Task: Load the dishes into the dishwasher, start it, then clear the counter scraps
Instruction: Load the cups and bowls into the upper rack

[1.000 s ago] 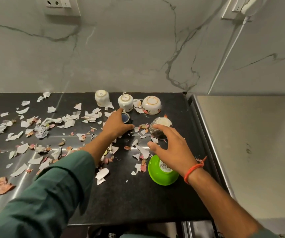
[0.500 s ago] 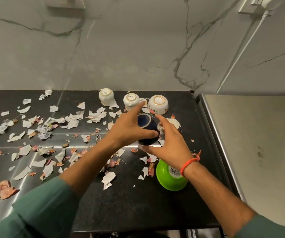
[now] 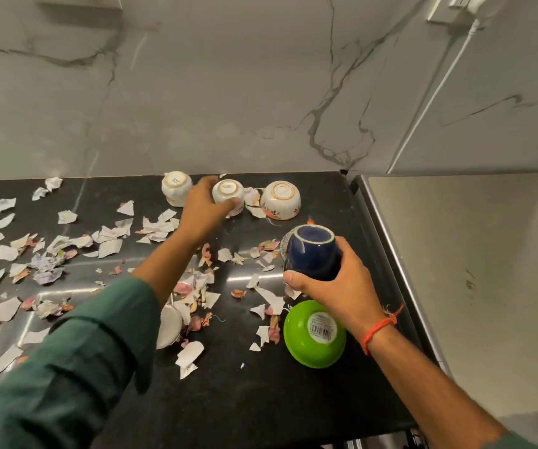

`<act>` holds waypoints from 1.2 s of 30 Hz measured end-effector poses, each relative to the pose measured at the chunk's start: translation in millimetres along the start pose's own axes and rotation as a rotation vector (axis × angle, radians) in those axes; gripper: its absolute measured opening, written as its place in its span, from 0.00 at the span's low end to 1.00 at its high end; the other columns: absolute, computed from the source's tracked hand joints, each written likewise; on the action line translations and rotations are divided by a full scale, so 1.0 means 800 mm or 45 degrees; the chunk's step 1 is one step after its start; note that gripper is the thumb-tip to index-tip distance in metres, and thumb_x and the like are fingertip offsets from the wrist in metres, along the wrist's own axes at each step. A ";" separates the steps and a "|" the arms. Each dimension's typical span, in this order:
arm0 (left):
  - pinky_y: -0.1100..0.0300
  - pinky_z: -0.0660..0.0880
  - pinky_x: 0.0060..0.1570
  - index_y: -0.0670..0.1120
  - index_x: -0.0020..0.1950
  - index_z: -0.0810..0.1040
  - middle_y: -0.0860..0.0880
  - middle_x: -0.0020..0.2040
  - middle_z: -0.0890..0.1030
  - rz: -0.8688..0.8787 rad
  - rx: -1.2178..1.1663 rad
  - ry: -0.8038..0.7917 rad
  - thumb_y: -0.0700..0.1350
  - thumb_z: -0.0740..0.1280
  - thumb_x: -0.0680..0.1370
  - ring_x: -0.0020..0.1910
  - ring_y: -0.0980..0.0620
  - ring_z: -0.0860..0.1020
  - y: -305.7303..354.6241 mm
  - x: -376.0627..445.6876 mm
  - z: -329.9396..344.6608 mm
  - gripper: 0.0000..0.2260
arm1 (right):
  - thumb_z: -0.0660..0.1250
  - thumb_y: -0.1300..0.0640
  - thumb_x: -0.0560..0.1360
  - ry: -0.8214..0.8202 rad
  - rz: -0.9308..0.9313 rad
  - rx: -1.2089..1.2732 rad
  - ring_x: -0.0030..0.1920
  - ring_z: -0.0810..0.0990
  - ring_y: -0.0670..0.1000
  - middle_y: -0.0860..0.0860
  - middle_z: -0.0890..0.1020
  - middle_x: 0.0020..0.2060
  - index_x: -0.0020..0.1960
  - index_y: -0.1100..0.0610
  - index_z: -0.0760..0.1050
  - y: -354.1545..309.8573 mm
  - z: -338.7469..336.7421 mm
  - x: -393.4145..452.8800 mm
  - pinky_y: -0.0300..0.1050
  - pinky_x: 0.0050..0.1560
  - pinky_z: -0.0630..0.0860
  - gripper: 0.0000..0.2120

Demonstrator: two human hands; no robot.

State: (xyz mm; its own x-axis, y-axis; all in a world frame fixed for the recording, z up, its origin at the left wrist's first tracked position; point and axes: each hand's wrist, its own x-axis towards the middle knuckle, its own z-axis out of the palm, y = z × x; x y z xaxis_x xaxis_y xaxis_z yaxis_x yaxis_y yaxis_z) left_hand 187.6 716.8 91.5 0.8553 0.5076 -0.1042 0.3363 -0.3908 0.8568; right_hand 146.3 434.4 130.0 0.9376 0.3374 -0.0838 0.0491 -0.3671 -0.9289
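The right hand (image 3: pixel 335 286) grips an upside-down blue cup (image 3: pixel 313 254); the left hand (image 3: pixel 204 207) curls around an inverted white cup (image 3: pixel 228 192). A green bowl (image 3: pixel 313 335) lies overturned among paper scraps (image 3: pixel 108 247).

Three cups (image 3: pixel 228 193) line the counter's (image 3: pixel 261 400) back edge — scraps (image 3: pixel 108 244) lie left.

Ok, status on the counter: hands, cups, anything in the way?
Right hand grips blue cup, base up. Left hand closing on middle white cup by the wall. Green bowl inverted near right wrist. Paper scraps litter the counter.
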 end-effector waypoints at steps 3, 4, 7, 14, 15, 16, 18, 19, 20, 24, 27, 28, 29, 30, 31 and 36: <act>0.44 0.73 0.69 0.46 0.77 0.67 0.43 0.72 0.74 0.032 0.300 0.021 0.53 0.77 0.73 0.69 0.42 0.74 -0.022 0.042 0.013 0.36 | 0.84 0.45 0.59 0.064 0.023 0.026 0.53 0.80 0.36 0.36 0.82 0.52 0.59 0.37 0.73 0.006 -0.018 -0.009 0.39 0.54 0.79 0.33; 0.42 0.72 0.69 0.47 0.78 0.66 0.42 0.72 0.74 0.026 0.367 0.005 0.55 0.77 0.72 0.70 0.41 0.73 -0.024 0.050 0.020 0.38 | 0.84 0.46 0.59 0.087 0.025 0.040 0.53 0.81 0.36 0.36 0.82 0.53 0.60 0.37 0.72 0.007 -0.024 -0.014 0.39 0.53 0.79 0.34; 0.40 0.73 0.68 0.49 0.79 0.64 0.40 0.72 0.73 0.036 0.483 -0.051 0.57 0.76 0.72 0.69 0.38 0.73 -0.023 0.066 0.035 0.39 | 0.85 0.49 0.58 0.156 0.029 0.114 0.54 0.81 0.38 0.36 0.81 0.54 0.61 0.38 0.71 0.012 -0.041 -0.028 0.37 0.50 0.79 0.37; 0.45 0.76 0.63 0.48 0.74 0.72 0.44 0.66 0.79 0.023 0.302 0.102 0.55 0.78 0.71 0.64 0.42 0.77 -0.027 0.060 0.035 0.34 | 0.85 0.50 0.55 0.258 0.072 0.301 0.53 0.82 0.43 0.45 0.82 0.55 0.63 0.47 0.74 0.025 -0.088 -0.068 0.34 0.48 0.78 0.39; 0.44 0.76 0.62 0.47 0.73 0.73 0.44 0.66 0.79 0.015 0.239 0.118 0.56 0.78 0.70 0.63 0.42 0.77 -0.025 0.051 0.032 0.34 | 0.83 0.48 0.55 0.273 0.094 0.349 0.53 0.83 0.45 0.46 0.83 0.54 0.63 0.49 0.75 0.029 -0.095 -0.073 0.37 0.47 0.79 0.38; 0.43 0.77 0.61 0.48 0.72 0.73 0.44 0.65 0.79 0.008 0.184 0.115 0.57 0.78 0.70 0.62 0.42 0.78 -0.022 0.042 0.028 0.34 | 0.81 0.47 0.55 0.290 0.122 0.415 0.53 0.84 0.47 0.48 0.84 0.54 0.62 0.51 0.76 0.035 -0.105 -0.080 0.40 0.47 0.80 0.37; 0.44 0.80 0.57 0.49 0.70 0.75 0.46 0.62 0.80 0.021 0.070 0.074 0.61 0.77 0.69 0.59 0.43 0.79 -0.011 0.017 0.019 0.34 | 0.81 0.48 0.55 0.305 0.183 0.553 0.55 0.83 0.53 0.54 0.84 0.55 0.62 0.55 0.77 0.054 -0.124 -0.093 0.47 0.51 0.81 0.38; 0.48 0.81 0.54 0.49 0.70 0.75 0.46 0.61 0.81 0.044 0.011 0.035 0.61 0.77 0.69 0.58 0.44 0.80 -0.001 0.000 0.018 0.33 | 0.82 0.48 0.54 0.304 0.235 0.639 0.56 0.83 0.56 0.57 0.83 0.57 0.63 0.57 0.77 0.064 -0.135 -0.102 0.50 0.54 0.80 0.40; 0.53 0.80 0.50 0.49 0.70 0.76 0.47 0.60 0.81 0.066 -0.030 0.003 0.60 0.77 0.71 0.57 0.45 0.80 0.010 -0.020 0.017 0.31 | 0.83 0.48 0.53 0.313 0.293 0.728 0.56 0.83 0.56 0.58 0.83 0.57 0.64 0.57 0.77 0.071 -0.146 -0.111 0.50 0.55 0.80 0.42; 0.58 0.77 0.50 0.49 0.71 0.75 0.47 0.59 0.82 0.150 -0.133 -0.214 0.54 0.76 0.75 0.56 0.49 0.81 0.055 -0.112 0.034 0.26 | 0.77 0.53 0.60 0.445 0.423 0.919 0.42 0.81 0.44 0.47 0.84 0.45 0.62 0.54 0.77 0.105 -0.198 -0.157 0.36 0.39 0.75 0.31; 0.59 0.78 0.49 0.49 0.66 0.79 0.49 0.55 0.85 0.204 -0.213 -0.370 0.51 0.77 0.73 0.52 0.52 0.83 0.086 -0.182 0.074 0.22 | 0.77 0.48 0.58 0.557 0.429 0.934 0.42 0.79 0.42 0.45 0.83 0.45 0.61 0.53 0.77 0.130 -0.238 -0.200 0.38 0.39 0.70 0.32; 0.61 0.79 0.48 0.49 0.64 0.80 0.50 0.53 0.86 0.226 -0.237 -0.415 0.51 0.78 0.72 0.51 0.54 0.83 0.095 -0.203 0.090 0.22 | 0.77 0.50 0.59 0.582 0.422 0.952 0.42 0.79 0.42 0.45 0.84 0.45 0.61 0.53 0.78 0.136 -0.249 -0.214 0.38 0.39 0.71 0.30; 0.64 0.79 0.48 0.50 0.63 0.82 0.53 0.52 0.86 0.260 -0.250 -0.471 0.51 0.79 0.70 0.49 0.57 0.83 0.107 -0.227 0.111 0.22 | 0.77 0.54 0.61 0.611 0.410 0.975 0.42 0.81 0.43 0.45 0.84 0.45 0.60 0.53 0.78 0.145 -0.264 -0.231 0.37 0.38 0.73 0.28; 0.67 0.78 0.48 0.51 0.61 0.82 0.55 0.50 0.86 0.301 -0.249 -0.536 0.52 0.81 0.68 0.48 0.59 0.83 0.119 -0.250 0.133 0.22 | 0.77 0.58 0.64 0.644 0.400 1.000 0.44 0.82 0.44 0.46 0.85 0.46 0.60 0.54 0.78 0.152 -0.277 -0.249 0.36 0.39 0.76 0.25; 0.68 0.78 0.48 0.52 0.59 0.82 0.56 0.50 0.86 0.337 -0.253 -0.609 0.53 0.81 0.67 0.48 0.61 0.82 0.131 -0.274 0.155 0.22 | 0.76 0.60 0.66 0.675 0.389 1.026 0.47 0.84 0.46 0.48 0.85 0.48 0.61 0.54 0.77 0.160 -0.292 -0.268 0.38 0.43 0.80 0.24; 0.64 0.79 0.47 0.53 0.60 0.82 0.50 0.52 0.86 0.367 -0.293 -0.958 0.56 0.78 0.63 0.49 0.55 0.83 0.173 -0.378 0.253 0.26 | 0.76 0.59 0.67 0.818 0.375 1.028 0.57 0.83 0.54 0.54 0.84 0.57 0.65 0.55 0.76 0.200 -0.354 -0.359 0.49 0.57 0.81 0.27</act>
State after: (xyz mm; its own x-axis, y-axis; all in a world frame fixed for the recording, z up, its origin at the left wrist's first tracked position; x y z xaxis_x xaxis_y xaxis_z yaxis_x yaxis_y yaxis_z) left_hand 55.3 353.5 139.5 0.9578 -0.2678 -0.1042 0.0449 -0.2185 0.9748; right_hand -17.8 33.6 107.9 0.8923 -0.2766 -0.3567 -0.2298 0.4018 -0.8864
